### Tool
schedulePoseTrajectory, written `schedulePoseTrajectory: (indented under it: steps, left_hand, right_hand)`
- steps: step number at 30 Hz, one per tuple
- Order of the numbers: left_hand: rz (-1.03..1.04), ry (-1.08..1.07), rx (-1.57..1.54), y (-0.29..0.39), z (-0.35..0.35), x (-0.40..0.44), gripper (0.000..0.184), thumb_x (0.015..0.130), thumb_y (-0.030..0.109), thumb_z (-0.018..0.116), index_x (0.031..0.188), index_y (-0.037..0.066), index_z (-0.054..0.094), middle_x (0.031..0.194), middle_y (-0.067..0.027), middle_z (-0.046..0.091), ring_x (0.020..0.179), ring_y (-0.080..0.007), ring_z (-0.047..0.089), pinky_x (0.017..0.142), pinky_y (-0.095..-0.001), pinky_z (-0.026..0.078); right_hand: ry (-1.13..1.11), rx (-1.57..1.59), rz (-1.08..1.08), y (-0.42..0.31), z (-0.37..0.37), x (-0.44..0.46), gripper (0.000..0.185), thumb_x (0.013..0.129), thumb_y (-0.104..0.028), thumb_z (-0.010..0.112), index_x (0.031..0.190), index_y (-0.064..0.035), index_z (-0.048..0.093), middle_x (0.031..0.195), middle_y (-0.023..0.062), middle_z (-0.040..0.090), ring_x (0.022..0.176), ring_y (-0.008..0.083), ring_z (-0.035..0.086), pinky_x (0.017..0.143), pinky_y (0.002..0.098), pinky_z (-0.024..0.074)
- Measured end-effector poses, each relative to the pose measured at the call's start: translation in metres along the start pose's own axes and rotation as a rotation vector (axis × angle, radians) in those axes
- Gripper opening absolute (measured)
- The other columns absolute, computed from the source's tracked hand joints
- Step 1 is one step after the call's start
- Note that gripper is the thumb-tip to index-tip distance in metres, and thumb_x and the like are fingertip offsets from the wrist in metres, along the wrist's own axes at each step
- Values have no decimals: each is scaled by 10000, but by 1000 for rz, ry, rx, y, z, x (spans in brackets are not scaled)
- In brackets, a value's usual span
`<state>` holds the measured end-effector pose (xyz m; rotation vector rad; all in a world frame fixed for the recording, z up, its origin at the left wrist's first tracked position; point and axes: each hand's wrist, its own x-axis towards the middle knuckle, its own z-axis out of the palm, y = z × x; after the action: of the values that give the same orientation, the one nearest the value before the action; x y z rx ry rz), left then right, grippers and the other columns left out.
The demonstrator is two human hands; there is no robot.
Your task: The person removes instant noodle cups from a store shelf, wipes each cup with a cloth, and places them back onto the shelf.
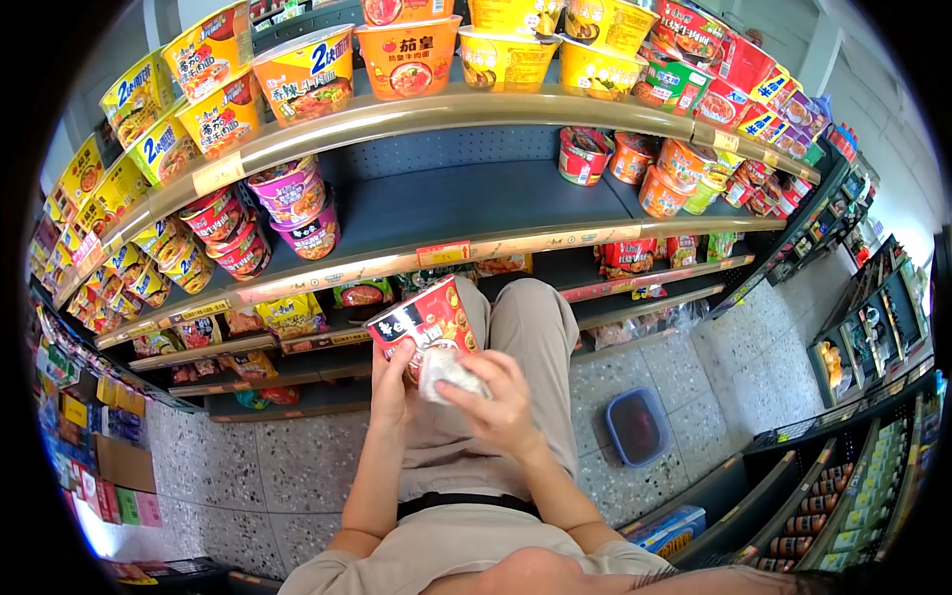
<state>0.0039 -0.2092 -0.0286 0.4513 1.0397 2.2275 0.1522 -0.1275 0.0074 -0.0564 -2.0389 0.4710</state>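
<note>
A red and black noodle cup (436, 315) is tilted above my lap, its printed side facing up. My left hand (393, 382) wraps round its lower left side, with the thumb on the label. In my right hand (501, 402) is a crumpled white cloth (444, 375), pressed against the lower part of the cup. The cup and both hands are in front of the middle shelf (436, 203). Purple noodle cups (309, 230) stand stacked on that shelf to the left, and a red cup (583, 157) stands towards its right.
Large noodle tubs (409, 59) line the top shelf. Bagged noodles (293, 314) lie on the lower shelves. A blue plastic basin (638, 426) sits on the speckled floor to my right. More racks (863, 476) stand at the right, and cartons (124, 464) at the left.
</note>
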Motion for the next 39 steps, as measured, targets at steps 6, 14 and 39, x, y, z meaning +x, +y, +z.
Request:
schedulePoseTrajectory:
  steps: [6,14,39]
  left_hand:
    - [-73,-82,-118,6,-12,-1,539,897,283,612,1331,37,408,1257,-85,550,1149,-202,551,968,-366,457]
    - [-183,-274,-190,-7,-14,-7,619,881,375,637,1356,54,403,1294,-72,539,1172,-190,542,990,-374,447]
    - [-87,-153,91,-12,-17,-3,654,892,226,635,1416,73,275,1269,-79,512,1145,-180,539,960,-333,457]
  right_hand:
    - [164,-90,405,47,-8,-17,380,700,72,648,1044,-76,712,1125,157,602,1029,294,580,876,367,467]
    - [424,952,904,54,12,-29,303,858,32,623,1157,76,604,1241,112,556,1138,172,532,958,283,426]
    - [175,177,301,17,-6,3,378,720,66,677,1074,-65,699,1170,163,577,1050,287,575,900,347,455]
